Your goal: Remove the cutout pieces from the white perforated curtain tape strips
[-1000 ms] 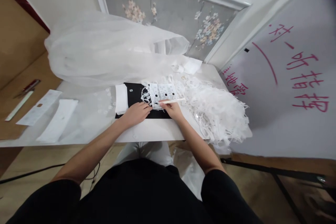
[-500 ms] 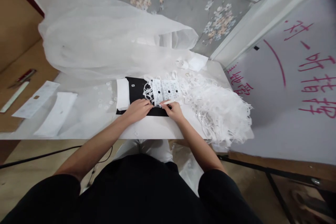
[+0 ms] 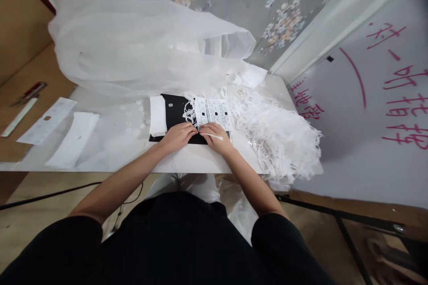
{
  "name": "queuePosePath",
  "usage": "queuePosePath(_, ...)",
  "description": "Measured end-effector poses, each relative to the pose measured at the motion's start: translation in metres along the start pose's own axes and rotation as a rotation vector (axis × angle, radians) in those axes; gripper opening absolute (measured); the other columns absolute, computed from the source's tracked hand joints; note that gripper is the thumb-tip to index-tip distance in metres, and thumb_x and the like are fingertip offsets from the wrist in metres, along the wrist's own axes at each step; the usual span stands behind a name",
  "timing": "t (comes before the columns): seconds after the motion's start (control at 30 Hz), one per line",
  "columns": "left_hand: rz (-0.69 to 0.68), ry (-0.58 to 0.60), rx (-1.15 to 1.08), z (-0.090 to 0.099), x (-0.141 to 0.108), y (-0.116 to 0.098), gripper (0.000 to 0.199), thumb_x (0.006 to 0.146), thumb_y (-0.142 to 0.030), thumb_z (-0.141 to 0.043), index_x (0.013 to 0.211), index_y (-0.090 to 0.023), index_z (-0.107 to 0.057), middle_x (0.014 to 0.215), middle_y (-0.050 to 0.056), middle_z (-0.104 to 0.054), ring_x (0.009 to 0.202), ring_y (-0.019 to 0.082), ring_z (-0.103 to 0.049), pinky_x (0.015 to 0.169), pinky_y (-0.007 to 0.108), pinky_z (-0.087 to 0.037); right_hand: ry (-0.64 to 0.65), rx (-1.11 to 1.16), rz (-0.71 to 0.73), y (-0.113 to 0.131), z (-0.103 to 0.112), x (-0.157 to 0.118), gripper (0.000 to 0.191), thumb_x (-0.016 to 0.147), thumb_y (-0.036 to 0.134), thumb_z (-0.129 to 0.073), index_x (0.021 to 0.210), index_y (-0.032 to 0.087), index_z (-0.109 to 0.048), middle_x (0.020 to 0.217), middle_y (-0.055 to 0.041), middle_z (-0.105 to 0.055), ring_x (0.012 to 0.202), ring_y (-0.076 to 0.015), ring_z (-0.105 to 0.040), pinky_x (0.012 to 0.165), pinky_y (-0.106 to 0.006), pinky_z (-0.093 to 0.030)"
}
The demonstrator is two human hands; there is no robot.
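My left hand (image 3: 179, 136) rests at the front of the black mat (image 3: 175, 111), its fingers drawn together at the lower edge of a patterned white card (image 3: 202, 111). Close beside it, my right hand (image 3: 217, 137) has a thin white stick (image 3: 212, 135) in its grip, slanting across the fingers. The fingertips of both hands nearly meet, and what lies between them is too small to make out. More patterned cards (image 3: 219, 109) with dark square holes lie just behind my right hand. White cord loops (image 3: 189, 110) sit left of the cards.
A stack of white strips (image 3: 158, 116) lies on the mat's left end. A big heap of white cords (image 3: 281, 138) covers the table's right side. Translucent sheeting (image 3: 133, 44) lies behind. Further left are white sheets (image 3: 72, 140) and a cutter (image 3: 32, 91).
My right hand has shifted left, closer to my left hand, and the white stick now points down to the right. The camera view has shifted slightly.
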State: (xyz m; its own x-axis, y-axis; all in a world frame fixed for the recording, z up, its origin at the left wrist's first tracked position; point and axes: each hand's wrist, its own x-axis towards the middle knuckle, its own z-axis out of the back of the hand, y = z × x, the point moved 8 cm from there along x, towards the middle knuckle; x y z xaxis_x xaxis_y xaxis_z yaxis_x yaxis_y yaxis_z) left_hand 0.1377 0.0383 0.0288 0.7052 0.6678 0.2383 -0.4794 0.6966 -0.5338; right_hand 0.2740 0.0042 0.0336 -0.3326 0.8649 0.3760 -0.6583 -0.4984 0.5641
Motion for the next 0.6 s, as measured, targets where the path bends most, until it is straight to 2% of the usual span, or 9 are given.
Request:
queuePosePath(0.13,0.063,-0.022,-0.093,0.004,-0.002,0.003,0.031,0.101,-0.033,-0.043,0.101,-0.02,-0.071,0.104,0.006,-0.07,0.097,0.02,-0.064,0.088,0.033,-0.048,0.036,-0.008,-0.014,0.003,-0.005,-0.002,0.027,0.103,0.032,-0.046,0.112,0.026,-0.071,0.125,-0.0065,-0.071,0.12,-0.0245,-0.062,0.107,-0.046,-0.045)
queuePosePath(0.27,0.199,-0.071,-0.121,0.007,-0.001,0.011,0.025,0.096,-0.035,-0.052,0.092,-0.019,-0.071,0.092,0.005,-0.071,0.08,0.019,-0.063,0.075,0.032,-0.047,-0.025,-0.01,-0.047,-0.003,-0.004,-0.006,0.029,0.103,0.032,-0.044,0.117,0.026,-0.069,0.121,-0.0065,-0.073,0.112,-0.0233,-0.067,0.102,-0.043,-0.049)
queuePosePath(0.37,0.272,-0.08,-0.129,0.004,0.003,0.012,0.027,0.094,-0.039,-0.055,0.088,-0.019,-0.072,0.089,0.005,-0.073,0.079,0.02,-0.063,0.072,0.032,-0.045,-0.065,-0.007,-0.047,-0.005,-0.003,-0.007,0.03,0.103,0.031,-0.043,0.117,0.026,-0.069,0.121,-0.0062,-0.073,0.112,-0.023,-0.067,0.101,-0.043,-0.051)
queuePosePath(0.6,0.372,-0.106,-0.319,-0.006,0.007,0.014,0.029,0.092,-0.039,-0.056,0.09,-0.019,-0.075,0.083,0.005,-0.075,0.07,0.018,-0.064,0.068,0.03,-0.045,-0.049,0.03,-0.049,-0.006,-0.005,-0.006,0.028,0.102,0.031,-0.045,0.114,0.027,-0.07,0.125,-0.005,-0.072,0.114,-0.0231,-0.067,0.104,-0.044,-0.052)
